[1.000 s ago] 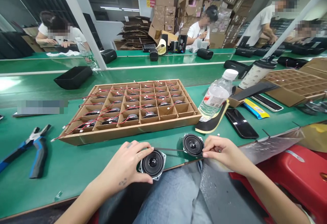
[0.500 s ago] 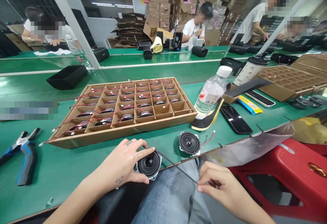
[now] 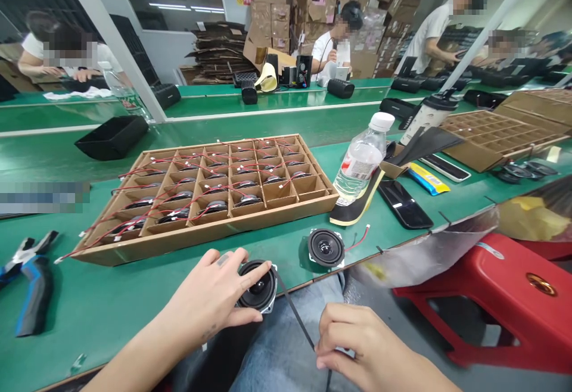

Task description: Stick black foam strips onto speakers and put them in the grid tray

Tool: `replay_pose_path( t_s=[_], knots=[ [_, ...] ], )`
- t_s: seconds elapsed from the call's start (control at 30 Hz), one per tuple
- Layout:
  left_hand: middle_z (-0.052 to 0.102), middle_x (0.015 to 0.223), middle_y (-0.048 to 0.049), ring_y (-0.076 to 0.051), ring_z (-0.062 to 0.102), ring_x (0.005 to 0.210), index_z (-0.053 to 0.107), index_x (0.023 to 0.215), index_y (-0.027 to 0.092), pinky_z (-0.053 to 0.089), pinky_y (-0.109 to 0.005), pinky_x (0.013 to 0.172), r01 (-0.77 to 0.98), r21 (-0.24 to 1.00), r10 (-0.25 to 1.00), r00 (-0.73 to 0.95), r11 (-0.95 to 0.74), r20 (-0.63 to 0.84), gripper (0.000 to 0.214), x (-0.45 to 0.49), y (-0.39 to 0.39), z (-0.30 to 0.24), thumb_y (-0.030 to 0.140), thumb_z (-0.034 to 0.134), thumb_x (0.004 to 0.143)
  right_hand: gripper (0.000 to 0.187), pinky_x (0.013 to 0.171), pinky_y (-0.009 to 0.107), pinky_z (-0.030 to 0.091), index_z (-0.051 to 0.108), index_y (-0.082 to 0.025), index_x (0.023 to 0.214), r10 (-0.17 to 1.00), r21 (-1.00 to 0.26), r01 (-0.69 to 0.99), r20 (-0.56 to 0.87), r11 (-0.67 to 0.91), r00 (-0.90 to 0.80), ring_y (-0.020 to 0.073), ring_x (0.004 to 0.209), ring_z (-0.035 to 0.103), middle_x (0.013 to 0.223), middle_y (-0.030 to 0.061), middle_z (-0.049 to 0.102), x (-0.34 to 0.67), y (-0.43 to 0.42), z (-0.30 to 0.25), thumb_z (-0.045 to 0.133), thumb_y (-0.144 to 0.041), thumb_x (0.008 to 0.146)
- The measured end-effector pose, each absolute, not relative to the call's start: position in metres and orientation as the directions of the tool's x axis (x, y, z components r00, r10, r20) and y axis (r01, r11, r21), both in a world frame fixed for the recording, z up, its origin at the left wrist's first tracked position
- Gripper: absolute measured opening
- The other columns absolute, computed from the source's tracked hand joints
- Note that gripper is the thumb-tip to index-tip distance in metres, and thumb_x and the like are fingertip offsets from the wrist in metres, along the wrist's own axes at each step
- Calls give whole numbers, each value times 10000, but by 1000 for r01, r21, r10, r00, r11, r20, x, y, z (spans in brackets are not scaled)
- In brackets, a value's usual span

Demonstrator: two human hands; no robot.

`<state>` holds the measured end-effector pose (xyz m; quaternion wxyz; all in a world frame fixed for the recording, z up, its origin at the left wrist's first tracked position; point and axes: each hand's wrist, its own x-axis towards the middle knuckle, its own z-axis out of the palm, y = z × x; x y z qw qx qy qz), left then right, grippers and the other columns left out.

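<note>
My left hand (image 3: 223, 288) grips a small round black speaker (image 3: 261, 291) at the table's front edge, thumb at its lower rim and index finger across the top. From the speaker's upper right rim a thin black strip (image 3: 292, 308) runs down to my right hand (image 3: 353, 344), which pinches it between thumb and fingers above my lap. A second speaker (image 3: 326, 248), with a red lead, lies face up on the table to the right. Behind them stands a divided cardboard box (image 3: 214, 231) holding several speakers with red and black wires; a couple of its front right compartments hold none.
Pliers (image 3: 36, 285) lie at the left. A water bottle (image 3: 363, 156), a black phone (image 3: 405, 204) and a yellow-blue packet (image 3: 428, 179) are to the right. A red stool (image 3: 513, 285) stands at lower right. Several people work across the green bench.
My right hand has moved down and left, still pinching the strip, which now hangs more steeply. My left hand stays on the speaker. The whole view has shifted slightly.
</note>
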<state>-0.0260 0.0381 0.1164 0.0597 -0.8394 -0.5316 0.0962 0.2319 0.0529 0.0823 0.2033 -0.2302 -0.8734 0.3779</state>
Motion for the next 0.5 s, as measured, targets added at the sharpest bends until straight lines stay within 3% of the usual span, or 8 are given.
replay_pose_path(
  t_s=[0.13, 0.3, 0.4, 0.5],
  knots=[
    [570, 970, -102, -251, 582, 754, 412, 1278, 352, 391, -373, 674, 901, -281, 944, 317, -329, -87, 623, -16, 30, 111, 557, 598, 720, 94, 570, 182, 372, 586, -177, 724, 527, -719, 262, 169, 644, -833, 91, 630, 516, 713, -16, 556, 228, 63, 87, 620, -152, 808],
    [592, 820, -133, -282, 586, 715, 386, 1314, 112, 389, -411, 682, 956, -287, 998, 56, -57, -12, 701, 3, 35, 111, 572, 466, 792, 75, 561, 202, 361, 597, -169, 735, 564, -649, 303, 238, 698, -791, 108, 636, 488, 712, -7, 534, 217, 102, 94, 637, -134, 788],
    [621, 892, -172, -328, 591, 788, 368, 1312, 48, 393, -469, 752, 991, -130, 995, -29, 17, -90, 857, -4, 46, 117, 676, 440, 734, 109, 565, 206, 358, 600, -165, 711, 581, -638, 298, 292, 710, -760, 106, 626, 479, 694, -14, 529, 209, 129, 99, 666, -84, 747],
    [523, 1203, -162, -321, 527, 1033, 318, 1338, 108, 404, -436, 860, 980, 195, 975, 76, -35, -209, 904, -31, 54, 120, 677, 534, 670, 125, 565, 209, 361, 598, -166, 687, 599, -651, 289, 321, 702, -734, 103, 616, 480, 686, -17, 538, 204, 147, 101, 681, -82, 730]
  ],
)
